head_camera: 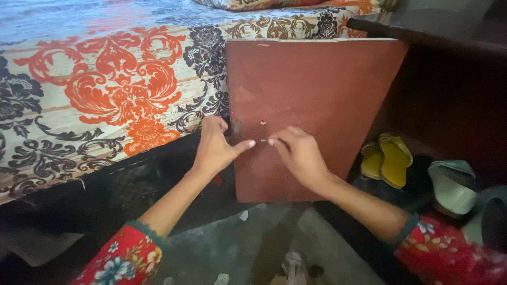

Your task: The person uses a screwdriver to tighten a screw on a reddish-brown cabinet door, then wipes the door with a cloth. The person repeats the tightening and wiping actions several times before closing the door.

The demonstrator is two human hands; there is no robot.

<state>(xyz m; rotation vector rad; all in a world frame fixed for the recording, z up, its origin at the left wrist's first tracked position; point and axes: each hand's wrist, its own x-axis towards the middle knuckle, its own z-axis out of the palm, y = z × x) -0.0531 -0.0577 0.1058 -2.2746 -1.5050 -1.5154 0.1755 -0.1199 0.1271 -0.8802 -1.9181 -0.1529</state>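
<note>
Reddish-brown and scuffed, the wooden cabinet door [322, 100] is standing open beside the bed, and both hands are meeting at its inner face, just below a small hole [262, 122] in the panel. The left hand [214, 149] is curling around the door's free edge, fingers hidden behind it, while its thumb is stretching across the wood toward the other hand. The right hand [300, 153] is closing in a pinch, its fingertips pressing something small and pale, probably a screw or pin [263, 141], against the door; the piece is too tiny to name with certainty. Behind the door, an orange and black floral bedsheet [105, 89] is draping over the mattress. To the right, yellow sandals [388, 158] and pale green shoes [451, 184] are lying in the dark cabinet opening. Bits of litter are sitting on the grey floor [232, 248]. Judging from this grip, the little piece could slip from the fingertips and vanish among the floor debris, or the door could swing if the left hand loosens, throwing the piece off the hole.
</note>
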